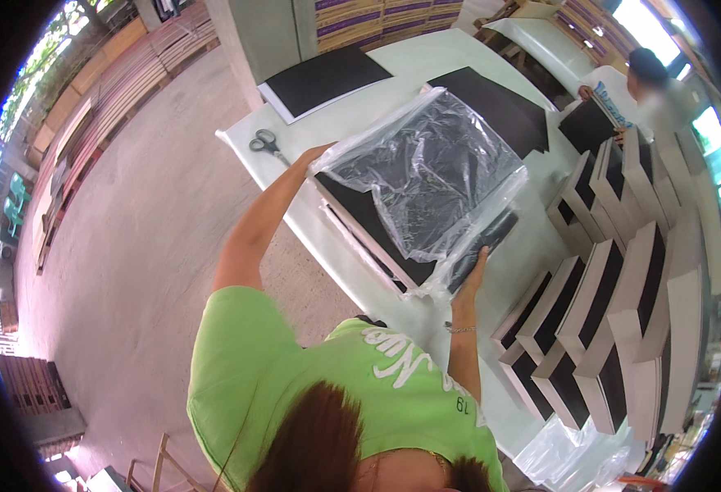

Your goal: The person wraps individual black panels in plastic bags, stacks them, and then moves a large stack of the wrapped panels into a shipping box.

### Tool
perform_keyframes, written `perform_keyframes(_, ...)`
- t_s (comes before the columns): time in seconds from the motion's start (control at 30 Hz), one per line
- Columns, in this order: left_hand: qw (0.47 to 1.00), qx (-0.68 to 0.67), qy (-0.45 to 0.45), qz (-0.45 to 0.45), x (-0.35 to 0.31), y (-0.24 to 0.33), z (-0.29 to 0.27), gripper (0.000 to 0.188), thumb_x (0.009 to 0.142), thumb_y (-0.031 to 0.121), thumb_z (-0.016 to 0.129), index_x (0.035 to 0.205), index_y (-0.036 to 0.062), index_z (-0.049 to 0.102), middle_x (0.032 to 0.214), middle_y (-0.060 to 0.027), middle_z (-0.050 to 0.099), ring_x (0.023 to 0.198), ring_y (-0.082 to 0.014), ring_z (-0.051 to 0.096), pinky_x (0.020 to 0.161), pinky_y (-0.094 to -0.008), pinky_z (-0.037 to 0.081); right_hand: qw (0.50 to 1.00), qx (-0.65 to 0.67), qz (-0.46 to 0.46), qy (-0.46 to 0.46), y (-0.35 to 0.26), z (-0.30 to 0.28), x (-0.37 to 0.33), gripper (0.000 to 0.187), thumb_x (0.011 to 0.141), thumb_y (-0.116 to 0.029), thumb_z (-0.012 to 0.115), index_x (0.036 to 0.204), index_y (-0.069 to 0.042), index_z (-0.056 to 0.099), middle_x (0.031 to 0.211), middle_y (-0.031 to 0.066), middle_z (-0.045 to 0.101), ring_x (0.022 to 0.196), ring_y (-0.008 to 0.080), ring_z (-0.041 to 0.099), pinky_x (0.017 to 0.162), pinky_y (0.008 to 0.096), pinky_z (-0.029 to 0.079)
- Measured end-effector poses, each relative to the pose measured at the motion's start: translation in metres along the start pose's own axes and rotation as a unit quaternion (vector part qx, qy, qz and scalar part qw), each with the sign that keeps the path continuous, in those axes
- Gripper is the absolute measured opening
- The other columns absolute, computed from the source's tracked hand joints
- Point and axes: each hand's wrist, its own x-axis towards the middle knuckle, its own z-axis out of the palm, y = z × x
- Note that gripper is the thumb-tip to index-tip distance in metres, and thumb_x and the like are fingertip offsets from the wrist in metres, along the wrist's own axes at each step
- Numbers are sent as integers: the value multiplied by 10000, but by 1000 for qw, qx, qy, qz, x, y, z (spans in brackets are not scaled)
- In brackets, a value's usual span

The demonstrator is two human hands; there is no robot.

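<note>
On the white-covered table in front of me lies a flat box (354,197) with a black top and pale sides. A crinkled clear plastic bag (438,164) covers most of it, leaving black bare along the near left side. My left hand (319,154) is closed at the bag's far left corner, its fingertips partly hidden by the plastic. At the near right side, my right hand (475,269) grips the box's black edge through the plastic. Black-handled scissors (265,143) lie to the left of my left hand.
Black sheets (323,80) (491,107) lie on the table's far part. Stacked black-and-white boxes (614,303) rise at the right, with clear plastic (573,451) below them. Another person (643,90) handles a black panel at far right. A pillar (262,41) stands beyond the table.
</note>
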Motion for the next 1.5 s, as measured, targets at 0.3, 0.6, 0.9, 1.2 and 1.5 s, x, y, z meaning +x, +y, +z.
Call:
perform_keyframes(0.3,974,-39,214,68,19,-102,-16,466,891,236,403,1277,-26,398,1265,-160,452,1129,-230,450,973,-326,348,996,53,-25,-63,12,-20,-36,622,893,-535,415,1247,-25,443,1118,85,542,966,180,550,870,310,443)
perform_keyframes(0.6,888,185,320,274,-97,-132,102,234,924,193,499,989,-22,563,982,-128,577,882,-214,537,803,-334,435,893,-362,-132,232,52,-171,-214,202,867,-101,541,1047,-51,617,828,50,582,758,134,544,716,278,450)
perform_keyframes(0.9,877,256,-169,370,-163,-139,240,120,811,12,588,901,51,657,690,-101,555,595,-199,531,545,-293,421,857,-305,-117,399,59,-242,-270,180,861,-103,515,993,-49,626,880,56,640,723,135,578,669,267,477)
perform_keyframes(1.2,778,299,-335,439,-178,-111,310,113,781,46,602,873,66,665,758,-82,596,743,-236,583,679,-318,465,748,-298,-186,563,47,-332,-276,351,817,-84,573,1156,-77,480,727,68,560,651,156,541,610,290,446)
perform_keyframes(1.5,550,347,-566,506,-189,-102,401,475,749,144,630,1213,139,526,1234,-154,456,1152,-328,426,950,-435,343,628,-231,-199,716,26,-453,-278,568,793,-177,627,1253,36,369,928,156,555,829,230,560,737,326,461)
